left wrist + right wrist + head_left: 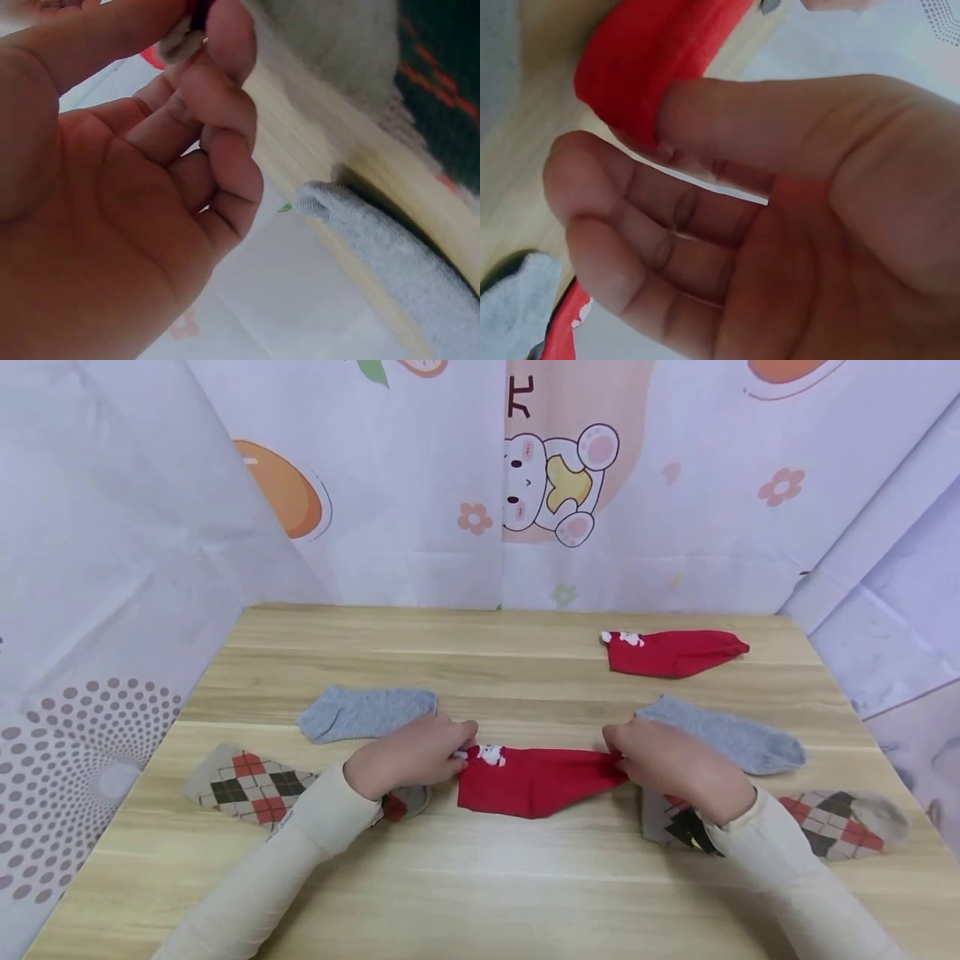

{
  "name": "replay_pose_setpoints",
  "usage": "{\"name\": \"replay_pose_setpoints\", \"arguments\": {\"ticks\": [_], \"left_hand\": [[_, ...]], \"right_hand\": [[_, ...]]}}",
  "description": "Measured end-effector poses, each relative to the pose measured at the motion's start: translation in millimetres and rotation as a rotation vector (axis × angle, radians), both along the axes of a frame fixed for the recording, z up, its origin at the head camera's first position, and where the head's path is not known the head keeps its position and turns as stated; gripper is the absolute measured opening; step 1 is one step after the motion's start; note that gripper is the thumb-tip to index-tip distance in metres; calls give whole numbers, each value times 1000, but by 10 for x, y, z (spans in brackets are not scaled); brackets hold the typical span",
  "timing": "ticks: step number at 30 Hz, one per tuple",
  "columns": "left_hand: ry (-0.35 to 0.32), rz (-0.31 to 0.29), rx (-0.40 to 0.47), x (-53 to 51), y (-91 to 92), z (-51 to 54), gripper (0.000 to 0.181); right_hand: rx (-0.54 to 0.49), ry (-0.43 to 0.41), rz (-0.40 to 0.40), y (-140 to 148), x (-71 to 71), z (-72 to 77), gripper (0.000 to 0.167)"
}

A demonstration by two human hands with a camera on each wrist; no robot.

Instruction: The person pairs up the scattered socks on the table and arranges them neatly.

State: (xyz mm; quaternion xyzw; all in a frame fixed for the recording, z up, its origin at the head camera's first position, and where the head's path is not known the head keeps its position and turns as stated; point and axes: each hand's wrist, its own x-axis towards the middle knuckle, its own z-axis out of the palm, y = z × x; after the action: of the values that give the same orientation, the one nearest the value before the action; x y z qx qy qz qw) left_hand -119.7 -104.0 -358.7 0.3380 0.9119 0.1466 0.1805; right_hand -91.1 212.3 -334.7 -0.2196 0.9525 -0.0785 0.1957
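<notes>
A red sock (534, 781) with a white figure near one end is stretched between both hands at the middle of the table. My left hand (417, 750) pinches its left end by the white figure; in the left wrist view only a bit of that end shows between thumb and forefinger. At the other end, my right hand (670, 766) pinches the red fabric (649, 64) between thumb and forefinger, its remaining fingers loosely curled. Under the left forearm lies an argyle sock (251, 789), partly covered. A second argyle sock (847, 827) is partly hidden by the right wrist.
A grey sock (375, 708) lies just beyond the left hand, and another grey sock (727, 735) beyond the right. Farther back on the wooden table (420, 643) is a second red sock (675, 653). A printed curtain (405, 527) hangs behind the table's far edge.
</notes>
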Motion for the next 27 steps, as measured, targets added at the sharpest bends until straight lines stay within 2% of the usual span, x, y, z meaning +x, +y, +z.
{"name": "replay_pose_setpoints", "arguments": {"ticks": [4, 10, 12, 17, 23, 27], "left_hand": [[-6, 18, 0, 5, 1, 18, 20], [66, 8, 88, -18, 8, 43, 24], [85, 20, 98, -17, 12, 50, 25], [119, 46, 82, -9, 32, 70, 20], [153, 19, 95, -10, 43, 65, 13], [160, 9, 102, -21, 36, 59, 11]], "right_hand": [[-32, -1, -2, 22, 22, 11, 18], [-51, -1, -11, 27, 43, 60, 18], [-50, -5, -26, 29, 52, 76, 18], [-40, -13, -58, 41, 55, 103, 18], [-53, 18, -46, 52, 55, 139, 17], [-57, 9, -54, 70, 47, 157, 20]]}}
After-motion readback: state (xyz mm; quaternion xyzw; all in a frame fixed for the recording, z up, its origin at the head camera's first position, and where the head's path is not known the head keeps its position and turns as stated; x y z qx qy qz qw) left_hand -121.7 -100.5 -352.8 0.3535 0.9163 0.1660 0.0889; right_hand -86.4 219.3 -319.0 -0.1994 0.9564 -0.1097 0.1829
